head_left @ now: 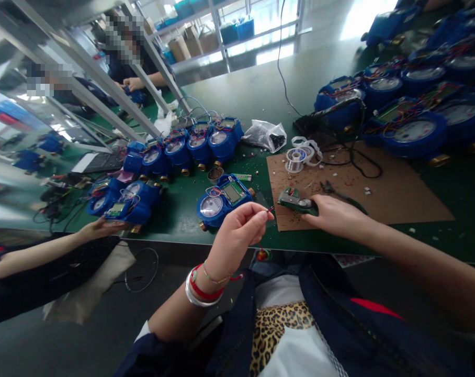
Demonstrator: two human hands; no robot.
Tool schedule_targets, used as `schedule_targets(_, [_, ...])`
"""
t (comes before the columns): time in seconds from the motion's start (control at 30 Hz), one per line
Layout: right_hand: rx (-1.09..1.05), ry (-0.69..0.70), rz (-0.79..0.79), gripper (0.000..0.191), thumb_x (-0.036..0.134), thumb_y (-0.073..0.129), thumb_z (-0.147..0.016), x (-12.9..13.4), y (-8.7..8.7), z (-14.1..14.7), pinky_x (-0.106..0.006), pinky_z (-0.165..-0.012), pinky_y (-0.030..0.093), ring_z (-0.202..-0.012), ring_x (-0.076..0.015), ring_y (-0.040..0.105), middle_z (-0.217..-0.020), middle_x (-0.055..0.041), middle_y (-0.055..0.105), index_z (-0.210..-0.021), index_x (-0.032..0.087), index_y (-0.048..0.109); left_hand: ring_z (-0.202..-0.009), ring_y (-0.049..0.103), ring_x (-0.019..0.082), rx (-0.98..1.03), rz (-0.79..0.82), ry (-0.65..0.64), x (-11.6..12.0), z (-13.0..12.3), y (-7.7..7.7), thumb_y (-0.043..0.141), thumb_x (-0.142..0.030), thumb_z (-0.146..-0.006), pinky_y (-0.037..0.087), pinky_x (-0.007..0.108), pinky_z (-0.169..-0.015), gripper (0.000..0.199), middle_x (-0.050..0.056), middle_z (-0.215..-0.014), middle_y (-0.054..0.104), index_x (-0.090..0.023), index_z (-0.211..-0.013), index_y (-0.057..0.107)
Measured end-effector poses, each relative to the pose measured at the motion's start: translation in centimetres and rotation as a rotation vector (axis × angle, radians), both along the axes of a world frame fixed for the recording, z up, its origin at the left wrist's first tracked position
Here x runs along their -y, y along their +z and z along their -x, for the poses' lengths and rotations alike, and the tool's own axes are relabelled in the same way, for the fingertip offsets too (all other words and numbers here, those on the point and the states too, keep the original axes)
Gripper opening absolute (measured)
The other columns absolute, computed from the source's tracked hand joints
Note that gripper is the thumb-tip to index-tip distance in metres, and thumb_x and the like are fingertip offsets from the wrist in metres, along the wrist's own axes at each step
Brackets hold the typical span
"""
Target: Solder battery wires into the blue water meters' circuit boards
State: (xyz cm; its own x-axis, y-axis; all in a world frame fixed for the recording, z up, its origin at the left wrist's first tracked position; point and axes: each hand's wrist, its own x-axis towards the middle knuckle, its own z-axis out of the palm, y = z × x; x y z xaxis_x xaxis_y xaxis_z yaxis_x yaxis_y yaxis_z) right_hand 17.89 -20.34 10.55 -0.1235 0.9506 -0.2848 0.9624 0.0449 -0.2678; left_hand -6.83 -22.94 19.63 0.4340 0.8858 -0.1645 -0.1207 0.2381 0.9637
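Note:
My left hand [241, 228] pinches a thin dark red wire [271, 209] between thumb and fingertips. Below that hand hangs a small orange and green part [263, 255]; whether it is joined to the wire I cannot tell. To the right, my right hand [335, 217] is wrapped around a green-handled wire stripper [294, 200], whose head points left toward the wire without touching it. Just beyond my left hand sits a blue water meter [211, 206] with an exposed display board. Beside my right hand lies a pair of pliers [341, 195].
A brown cardboard sheet [410, 201] carries scraps and solder spools [295, 159]. A plastic bag [264, 135] and a row of blue meters [198, 142] stand behind. More meters [412, 131] crowd the right. At left, a co-worker's hand [104, 229] touches another meter.

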Motion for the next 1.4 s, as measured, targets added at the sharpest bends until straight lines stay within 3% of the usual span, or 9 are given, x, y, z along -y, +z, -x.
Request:
schedule_targets(0.23, [0.113, -0.008, -0.22, 0.052, 0.047, 0.051, -0.085, -0.2, -0.2, 2.3, -0.046, -0.083, 0.044, -0.103, -0.037, 0.055, -0.11, -0.0229, 0.058, -0.118, 0.007, 0.051, -0.045, 0.03, 0.002, 0.074, 0.046, -0.007, 0.5, 0.0, 0.2, 0.056, -0.029, -0.088, 0.021, 0.017, -0.044, 0.015, -0.007, -0.053, 0.038, -0.014, -0.086, 0.057])
schedule_targets(0.37, [-0.064, 0.117, -0.388, 0.047, 0.037, 0.054, -0.086, 0.9, 1.9, 3.7, -0.05, -0.1, 0.035, -0.119, -0.0363, 0.045, -0.125, -0.0224, 0.052, -0.123, 0.007, 0.051, -0.044, 0.034, 0.003, 0.097, 0.044, -0.037, 0.8, -0.1, 0.6, 0.056, -0.031, -0.088, 0.022, 0.016, -0.043, 0.017, -0.007, -0.051, 0.042, -0.014, -0.086, 0.055])
schedule_targets(0.53, [-0.622, 0.637, 0.042, 0.027, 0.037, 0.058, -0.085, 3.5, 3.8, 6.9, -0.031, -0.089, 0.048, -0.1, -0.0208, 0.058, -0.112, -0.0065, 0.061, -0.107, 0.02, 0.061, -0.041, 0.039, 0.003, 0.21, -0.007, -0.067, 0.8, -1.1, 2.0, 0.055, -0.035, -0.089, 0.026, 0.014, -0.038, 0.02, -0.005, -0.052, 0.049, -0.015, -0.087, 0.052])
schedule_targets(0.73, [-0.692, 0.697, 0.2, 0.029, 0.035, 0.042, -0.095, 2.7, 2.9, 9.0, -0.031, -0.079, 0.049, -0.087, -0.0185, 0.06, -0.095, -0.006, 0.064, -0.095, 0.018, 0.065, -0.049, 0.051, 0.007, 0.291, -0.177, -0.101, 0.3, -1.1, 3.7, 0.049, -0.035, -0.092, 0.043, 0.018, -0.05, 0.018, -0.002, -0.062, 0.056, -0.017, -0.091, 0.052])
schedule_targets(0.83, [-0.738, 0.683, 0.318, 0.034, 0.038, 0.038, -0.097, 1.6, 4.4, 7.8, -0.028, -0.071, 0.05, -0.075, -0.0145, 0.06, -0.093, -0.0051, 0.064, -0.094, 0.018, 0.066, -0.081, 0.064, 0.014, 0.096, -0.419, 0.033, -1.3, 1.1, 3.2, 0.044, -0.038, -0.094, 0.052, 0.029, -0.077, 0.025, 0.006, -0.094, 0.065, -0.017, -0.106, 0.052])
schedule_targets(0.97, [-0.84, 0.443, 0.347, 0.037, 0.047, 0.043, -0.094, 0.0, 6.7, 4.9, -0.027, -0.067, 0.05, -0.072, -0.0147, 0.06, -0.094, -0.0064, 0.065, -0.099, 0.018, 0.066, -0.122, 0.05, 0.025, -0.625, -0.766, 0.317, -4.4, 5.0, 0.0, 0.051, -0.047, -0.089, 0.038, 0.043, -0.105, 0.054, 0.018, -0.135, 0.048, -0.014, -0.13, 0.041])
schedule_targets(1.1, [-0.89, 0.219, 0.278, 0.04, 0.053, 0.048, -0.09, -2.0, 8.0, 2.7, -0.027, -0.065, 0.051, -0.07, -0.0143, 0.06, -0.091, -0.0045, 0.064, -0.109, 0.022, 0.064, -0.133, 0.035, 0.032, -1.2, -0.883, 0.19, -6.0, 6.4, -3.5, 0.058, -0.055, -0.081, 0.021, 0.053, -0.113, 0.081, 0.023, -0.14, 0.041, -0.005, -0.138, 0.032])
schedule_targets(1.23, [-0.895, 0.212, 0.189, 0.039, 0.054, 0.047, -0.09, -3.5, 9.0, 2.9, -0.03, -0.068, 0.052, -0.07, -0.0141, 0.062, -0.094, -0.0052, 0.064, -0.107, 0.024, 0.064, -0.129, 0.039, 0.032, -1.326, -0.916, 0.149, -6.5, 6.0, -4.5, 0.061, -0.052, -0.079, 0.021, 0.052, -0.113, 0.086, 0.023, -0.135, 0.045, -0.003, -0.141, 0.028])
schedule_targets(1.4, [-0.922, 0.244, 0.127, 0.041, 0.055, 0.049, -0.089, -5.0, 9.1, 4.8, -0.03, -0.065, 0.052, -0.072, -0.0166, 0.063, -0.094, -0.0056, 0.066, -0.108, 0.022, 0.064, -0.127, 0.04, 0.03, -1.123, -0.867, 0.212, -6.8, 6.1, -4.0, 0.066, -0.047, -0.076, 0.031, 0.046, -0.109, 0.085, 0.02, -0.135, 0.046, -0.007, -0.141, 0.03])
